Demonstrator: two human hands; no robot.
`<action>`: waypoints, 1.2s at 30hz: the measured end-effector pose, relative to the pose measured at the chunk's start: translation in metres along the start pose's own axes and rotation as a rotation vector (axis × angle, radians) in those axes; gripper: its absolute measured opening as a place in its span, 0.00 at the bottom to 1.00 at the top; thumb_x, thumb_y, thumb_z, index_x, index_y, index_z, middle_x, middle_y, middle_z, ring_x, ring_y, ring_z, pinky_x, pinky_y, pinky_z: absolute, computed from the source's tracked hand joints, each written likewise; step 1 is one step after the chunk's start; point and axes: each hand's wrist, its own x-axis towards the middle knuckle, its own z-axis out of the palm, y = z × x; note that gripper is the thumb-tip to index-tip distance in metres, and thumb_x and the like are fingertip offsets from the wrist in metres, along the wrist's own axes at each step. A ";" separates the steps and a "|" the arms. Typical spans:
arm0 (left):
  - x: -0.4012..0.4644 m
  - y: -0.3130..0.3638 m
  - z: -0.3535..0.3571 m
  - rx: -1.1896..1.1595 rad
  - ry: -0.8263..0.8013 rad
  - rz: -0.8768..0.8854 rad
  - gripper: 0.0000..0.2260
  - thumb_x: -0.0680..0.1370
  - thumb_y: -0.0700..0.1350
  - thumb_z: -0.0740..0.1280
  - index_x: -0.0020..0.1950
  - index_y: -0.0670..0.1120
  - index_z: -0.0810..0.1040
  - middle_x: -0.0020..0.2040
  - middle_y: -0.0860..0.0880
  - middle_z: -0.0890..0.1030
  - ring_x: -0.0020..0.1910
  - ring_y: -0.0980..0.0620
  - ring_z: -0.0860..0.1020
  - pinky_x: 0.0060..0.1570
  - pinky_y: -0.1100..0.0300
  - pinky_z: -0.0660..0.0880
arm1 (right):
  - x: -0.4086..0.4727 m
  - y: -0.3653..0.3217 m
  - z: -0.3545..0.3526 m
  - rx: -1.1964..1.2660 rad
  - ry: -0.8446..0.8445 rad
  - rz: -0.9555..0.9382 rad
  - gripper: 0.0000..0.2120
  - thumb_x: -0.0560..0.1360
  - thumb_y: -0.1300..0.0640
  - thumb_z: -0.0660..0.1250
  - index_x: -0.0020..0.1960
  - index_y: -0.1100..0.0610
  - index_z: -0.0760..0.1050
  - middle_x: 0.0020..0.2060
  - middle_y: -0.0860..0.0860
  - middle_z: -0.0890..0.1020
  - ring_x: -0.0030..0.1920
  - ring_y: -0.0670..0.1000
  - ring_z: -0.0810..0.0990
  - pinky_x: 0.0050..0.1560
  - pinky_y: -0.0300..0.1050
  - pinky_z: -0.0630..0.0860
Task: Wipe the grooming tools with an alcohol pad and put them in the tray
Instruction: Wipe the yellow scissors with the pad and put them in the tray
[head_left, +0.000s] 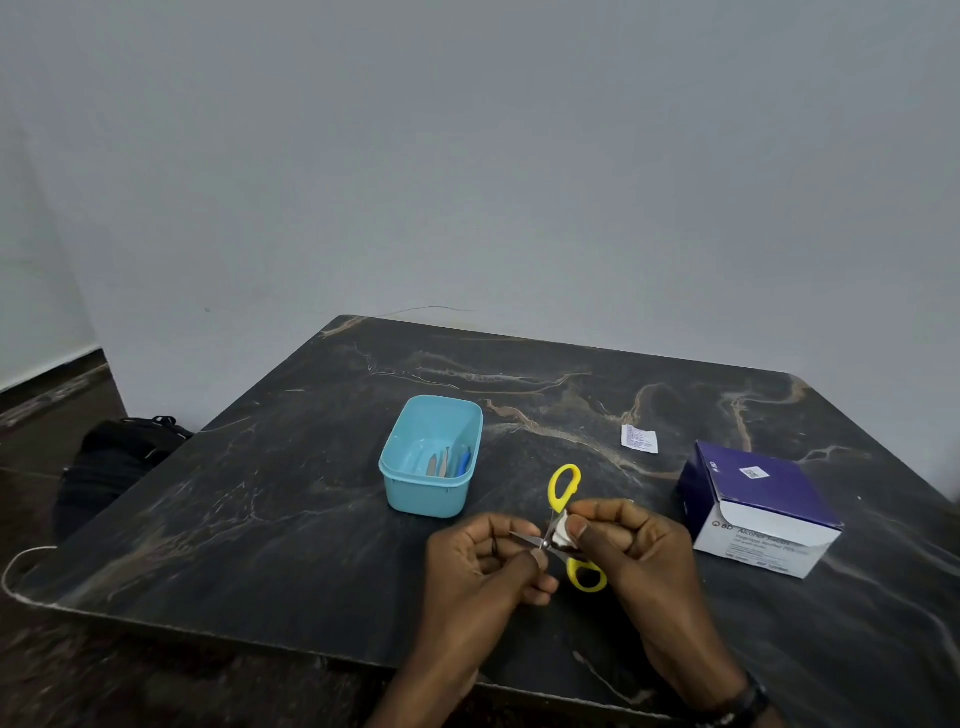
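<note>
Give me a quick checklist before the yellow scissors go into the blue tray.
1. Left hand holds the yellow-handled scissors by a blade: ok.
2. Right hand pinches the white alcohol pad against the blades: ok.
3. Blades wiped all over: cannot tell.
4. Scissors closed for setting down: not ok, they are spread open.
5. Light blue plastic tray has room beside the small tools already inside: ok.
6. Path from hands to tray free of things: ok.
</note>
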 end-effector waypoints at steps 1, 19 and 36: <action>0.000 0.000 0.000 0.001 -0.001 -0.002 0.07 0.71 0.28 0.69 0.43 0.38 0.81 0.31 0.40 0.82 0.31 0.43 0.82 0.32 0.55 0.80 | 0.000 0.000 0.000 0.002 0.003 0.001 0.04 0.72 0.68 0.70 0.46 0.63 0.81 0.35 0.58 0.87 0.36 0.50 0.85 0.35 0.36 0.79; 0.000 -0.001 0.002 0.026 -0.018 -0.006 0.05 0.71 0.29 0.70 0.45 0.37 0.80 0.35 0.35 0.82 0.30 0.42 0.81 0.32 0.55 0.80 | -0.001 0.001 -0.002 -0.027 -0.144 0.030 0.04 0.71 0.65 0.71 0.45 0.61 0.83 0.36 0.59 0.87 0.36 0.50 0.83 0.41 0.41 0.75; -0.001 0.000 0.001 0.057 -0.086 0.029 0.05 0.71 0.29 0.71 0.45 0.37 0.80 0.35 0.33 0.82 0.29 0.44 0.80 0.30 0.57 0.78 | 0.001 0.005 -0.004 -0.112 -0.211 -0.034 0.08 0.73 0.57 0.69 0.44 0.61 0.85 0.38 0.58 0.87 0.41 0.54 0.85 0.44 0.44 0.78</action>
